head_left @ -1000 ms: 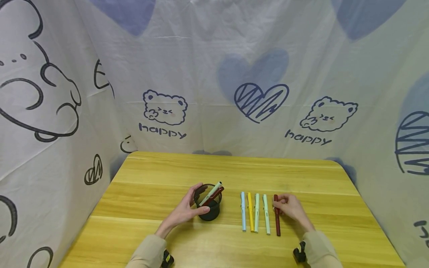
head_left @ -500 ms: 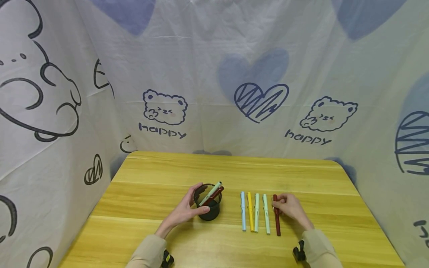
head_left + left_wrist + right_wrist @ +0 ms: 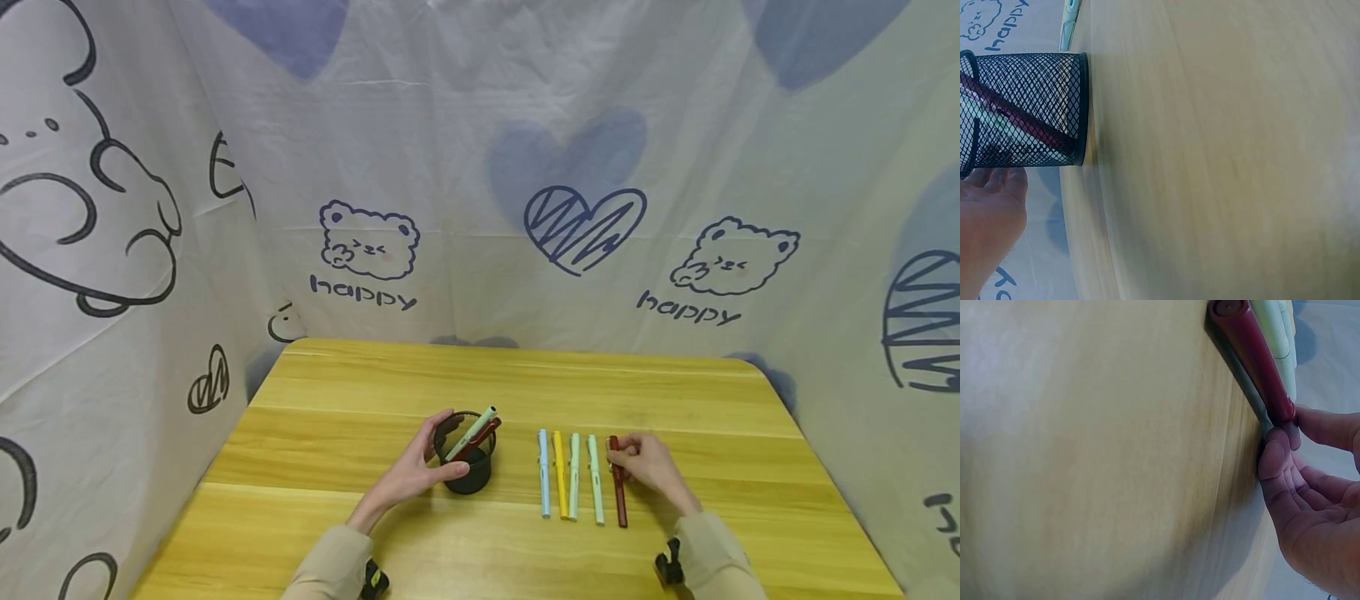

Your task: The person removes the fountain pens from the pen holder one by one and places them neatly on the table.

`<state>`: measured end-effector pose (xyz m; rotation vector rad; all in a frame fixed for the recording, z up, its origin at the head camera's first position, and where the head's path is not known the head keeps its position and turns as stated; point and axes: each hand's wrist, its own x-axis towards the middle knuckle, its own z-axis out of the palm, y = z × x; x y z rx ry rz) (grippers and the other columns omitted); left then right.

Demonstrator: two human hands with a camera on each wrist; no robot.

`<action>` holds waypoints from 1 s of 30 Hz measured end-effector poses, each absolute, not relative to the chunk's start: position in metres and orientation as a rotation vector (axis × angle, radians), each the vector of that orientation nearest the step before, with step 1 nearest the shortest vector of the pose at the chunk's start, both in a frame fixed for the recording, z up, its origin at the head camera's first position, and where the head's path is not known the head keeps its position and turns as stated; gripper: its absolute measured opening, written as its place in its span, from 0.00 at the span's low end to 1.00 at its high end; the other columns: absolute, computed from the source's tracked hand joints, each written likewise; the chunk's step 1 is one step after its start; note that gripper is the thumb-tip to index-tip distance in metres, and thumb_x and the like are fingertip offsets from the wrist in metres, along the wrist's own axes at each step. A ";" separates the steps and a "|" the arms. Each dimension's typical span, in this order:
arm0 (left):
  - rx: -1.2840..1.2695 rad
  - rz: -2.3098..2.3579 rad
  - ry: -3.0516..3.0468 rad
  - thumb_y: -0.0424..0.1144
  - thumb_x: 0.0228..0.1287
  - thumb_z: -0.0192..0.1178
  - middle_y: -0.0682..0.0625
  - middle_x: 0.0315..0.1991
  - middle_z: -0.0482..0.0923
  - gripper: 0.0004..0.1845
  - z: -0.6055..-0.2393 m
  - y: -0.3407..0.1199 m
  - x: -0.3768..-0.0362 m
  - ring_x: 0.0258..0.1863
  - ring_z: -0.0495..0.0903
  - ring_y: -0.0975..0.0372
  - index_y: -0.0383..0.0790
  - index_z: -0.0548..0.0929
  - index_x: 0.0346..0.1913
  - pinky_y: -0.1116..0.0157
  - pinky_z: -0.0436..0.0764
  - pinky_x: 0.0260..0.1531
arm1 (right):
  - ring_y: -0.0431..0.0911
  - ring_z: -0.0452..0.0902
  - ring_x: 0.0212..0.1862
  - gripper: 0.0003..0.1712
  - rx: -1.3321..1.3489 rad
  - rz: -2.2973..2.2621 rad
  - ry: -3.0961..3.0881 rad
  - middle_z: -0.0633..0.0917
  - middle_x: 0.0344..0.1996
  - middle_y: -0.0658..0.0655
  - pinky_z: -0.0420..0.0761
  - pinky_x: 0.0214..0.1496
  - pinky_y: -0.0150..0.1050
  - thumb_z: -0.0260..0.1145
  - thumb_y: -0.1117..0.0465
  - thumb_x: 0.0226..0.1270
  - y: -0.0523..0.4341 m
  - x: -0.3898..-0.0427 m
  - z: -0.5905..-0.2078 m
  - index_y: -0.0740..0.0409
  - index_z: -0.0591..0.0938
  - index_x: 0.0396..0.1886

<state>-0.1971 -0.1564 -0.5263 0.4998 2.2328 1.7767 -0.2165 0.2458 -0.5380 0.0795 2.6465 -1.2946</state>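
Observation:
My left hand (image 3: 453, 444) wraps round a black mesh pen holder (image 3: 467, 475), thumb in front and fingers behind; in the left wrist view the holder (image 3: 1029, 81) stands beside my palm (image 3: 990, 215). Inside it lean a pale green pen (image 3: 472, 432) and a dark red pen (image 3: 483, 437). To the right, my right hand (image 3: 621, 458) pinches the upper part of another dark red pen (image 3: 619, 500) lying on the table. The right wrist view shows thumb and finger of that hand (image 3: 1284, 432) closed on this pen (image 3: 1254, 356).
Left of the red pen, light blue (image 3: 543, 479), yellow (image 3: 560, 479), pale green (image 3: 573, 482) and mint (image 3: 596, 487) pens lie side by side on the wooden table (image 3: 480, 375). Printed cloth walls (image 3: 480, 167) stand behind and at both sides.
My right hand has crept slightly left and nudged the red pen on the table. The left hand and the holder have stayed put.

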 end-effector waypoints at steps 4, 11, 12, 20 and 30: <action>0.496 1.775 2.234 0.41 0.64 0.70 0.42 0.79 0.57 0.49 -0.526 -0.157 -0.197 0.78 0.58 0.42 0.45 0.51 0.80 0.36 0.56 0.75 | 0.44 0.79 0.27 0.20 0.098 -1.295 2.644 0.82 0.31 0.59 0.82 0.30 0.38 0.64 0.63 0.71 0.245 -0.216 -0.538 0.75 0.77 0.53; 0.497 1.775 2.234 0.41 0.64 0.70 0.42 0.79 0.57 0.50 -0.527 -0.157 -0.198 0.78 0.58 0.42 0.41 0.49 0.80 0.36 0.56 0.75 | 0.44 0.79 0.27 0.19 0.080 -1.289 2.652 0.83 0.31 0.60 0.82 0.29 0.37 0.64 0.63 0.71 0.245 -0.216 -0.537 0.76 0.78 0.52; 0.498 1.775 2.233 0.41 0.64 0.70 0.42 0.79 0.57 0.50 -0.527 -0.157 -0.198 0.78 0.58 0.42 0.41 0.49 0.80 0.36 0.56 0.75 | 0.44 0.79 0.27 0.19 0.085 -1.288 2.654 0.83 0.31 0.60 0.82 0.29 0.37 0.64 0.63 0.71 0.244 -0.216 -0.537 0.75 0.78 0.52; 0.505 1.776 2.231 0.41 0.64 0.70 0.42 0.79 0.57 0.49 -0.527 -0.157 -0.198 0.78 0.57 0.43 0.43 0.50 0.80 0.36 0.56 0.75 | 0.44 0.80 0.26 0.19 0.071 -1.299 2.658 0.84 0.30 0.60 0.82 0.28 0.38 0.64 0.63 0.71 0.246 -0.217 -0.540 0.76 0.78 0.52; 0.488 1.766 2.237 0.42 0.64 0.70 0.43 0.79 0.56 0.49 -0.527 -0.157 -0.198 0.79 0.55 0.43 0.45 0.50 0.80 0.36 0.55 0.75 | 0.43 0.80 0.25 0.19 0.063 -1.297 2.681 0.83 0.29 0.59 0.82 0.28 0.39 0.64 0.63 0.71 0.245 -0.218 -0.542 0.76 0.77 0.52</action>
